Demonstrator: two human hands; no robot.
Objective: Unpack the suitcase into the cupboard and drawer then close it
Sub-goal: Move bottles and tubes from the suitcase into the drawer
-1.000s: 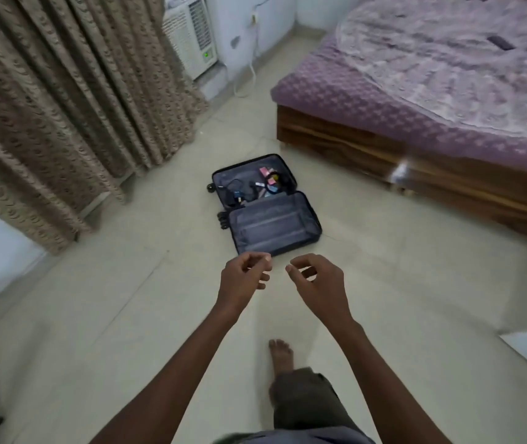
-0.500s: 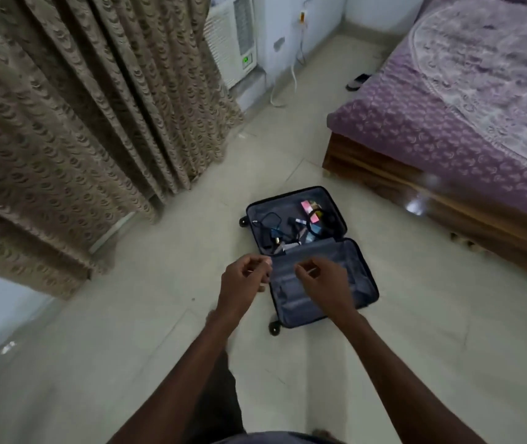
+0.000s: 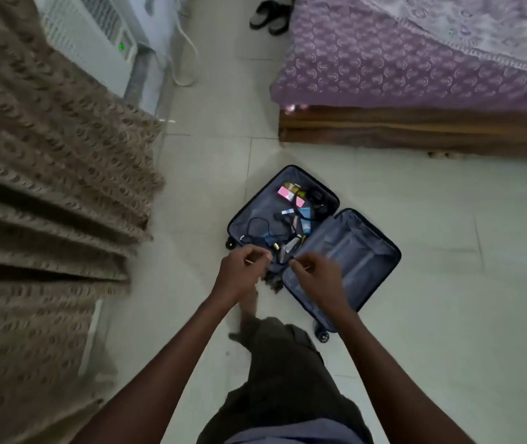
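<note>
While both hands are hanging above the near end of the open suitcase (image 3: pixel 313 248), the left hand (image 3: pixel 241 277) is showing loosely curled fingers with thumb and forefinger drawn together, and the right hand (image 3: pixel 318 283) is curling likewise; whether either is pinching something thin I cannot tell, as blur is hiding it. Neither hand is touching the case. It is lying flat on the tiled floor (image 3: pixel 448 299), between the curtain (image 3: pixel 47 203) and the bed (image 3: pixel 416 91), its left half holding tangled black cables (image 3: pixel 260 227), a pink box (image 3: pixel 286 193) and small packets, its right half looking bare. Judging from this, lifting one cable is likely to be dragging neighbouring bits out over the rim onto the tiles, and a hurried grab is risking dropping small items.
</note>
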